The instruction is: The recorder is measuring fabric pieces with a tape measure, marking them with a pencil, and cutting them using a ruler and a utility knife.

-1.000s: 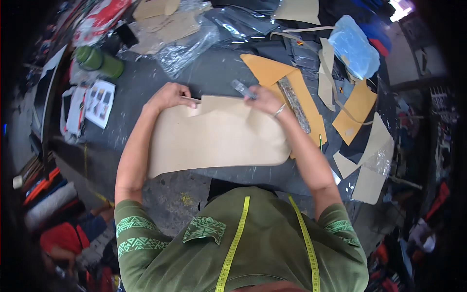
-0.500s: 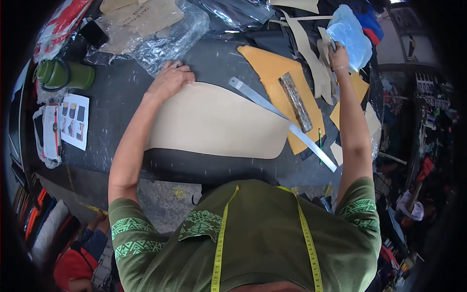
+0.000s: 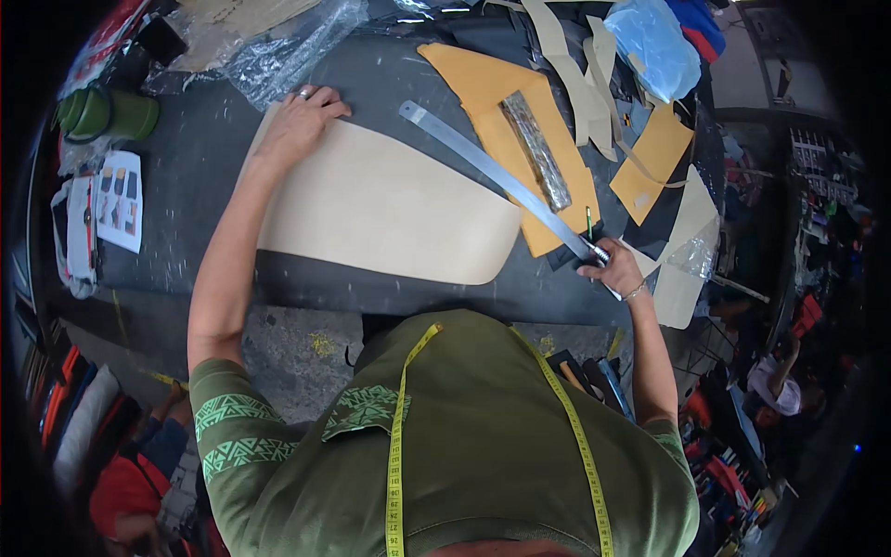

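Right hand (image 3: 615, 269) is moving down to the ruler (image 3: 501, 183), right of the tan sheet (image 3: 390, 200).
It's curling round a small tool (image 3: 600, 252), maybe taking the ruler, needing tight fingers; left hand (image 3: 297, 127) is lying spread on the sheet, on the table (image 3: 371, 74).

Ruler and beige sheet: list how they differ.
The ruler is long and narrow; the beige sheet is broad. The ruler is shiny grey; the sheet is dull and pale. The ruler has straight long edges, while the sheet has a curved upper edge. Shared: each has a hand at one end, the right hand by the ruler, the left hand on the sheet.
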Available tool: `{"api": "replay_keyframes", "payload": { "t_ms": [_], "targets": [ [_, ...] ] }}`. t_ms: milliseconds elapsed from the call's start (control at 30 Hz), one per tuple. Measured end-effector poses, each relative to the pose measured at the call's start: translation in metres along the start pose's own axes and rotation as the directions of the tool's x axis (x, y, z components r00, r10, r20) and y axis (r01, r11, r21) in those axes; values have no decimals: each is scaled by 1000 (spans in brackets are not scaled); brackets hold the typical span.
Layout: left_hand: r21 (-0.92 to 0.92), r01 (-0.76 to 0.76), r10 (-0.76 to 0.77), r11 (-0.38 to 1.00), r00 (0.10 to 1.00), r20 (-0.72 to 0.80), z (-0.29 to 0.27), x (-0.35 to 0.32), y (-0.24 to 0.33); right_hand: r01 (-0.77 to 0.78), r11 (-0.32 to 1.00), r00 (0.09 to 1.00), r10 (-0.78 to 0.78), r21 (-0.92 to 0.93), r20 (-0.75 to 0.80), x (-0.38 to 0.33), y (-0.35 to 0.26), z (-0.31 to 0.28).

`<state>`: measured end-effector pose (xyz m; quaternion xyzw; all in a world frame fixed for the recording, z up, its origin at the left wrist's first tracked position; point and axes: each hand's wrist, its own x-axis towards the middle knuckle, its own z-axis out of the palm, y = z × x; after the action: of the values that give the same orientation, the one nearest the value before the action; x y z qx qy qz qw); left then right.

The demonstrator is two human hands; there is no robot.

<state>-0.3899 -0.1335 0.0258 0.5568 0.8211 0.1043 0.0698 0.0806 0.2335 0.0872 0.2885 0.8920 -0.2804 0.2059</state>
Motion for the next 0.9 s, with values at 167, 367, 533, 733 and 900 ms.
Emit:
{"api": "replay_keyframes", "payload": {
  "t_ms": [167,367,533,733,900],
  "targets": [
    [-79,-23,15,997,995,-99,57,9,143,225,973,964,-231,-59,-131,-13,38,26],
    [-167,194,-231,967,943,-240,99,14,268,187,978,955,-203,-93,-216,-18,61,22],
    [-172,72,-114,982,963,-245,102,4,280,357,923,900,-381,-147,-212,-22,54,16],
    [-149,23,-54,989,977,-208,101,-44,278,372,928,860,-359,-36,-363,-46,32,6],
    [-168,213,-253,962,930,-266,108,-52,290,489,866,829,-425,103,-364,-40,-25,39]
  ]
}}
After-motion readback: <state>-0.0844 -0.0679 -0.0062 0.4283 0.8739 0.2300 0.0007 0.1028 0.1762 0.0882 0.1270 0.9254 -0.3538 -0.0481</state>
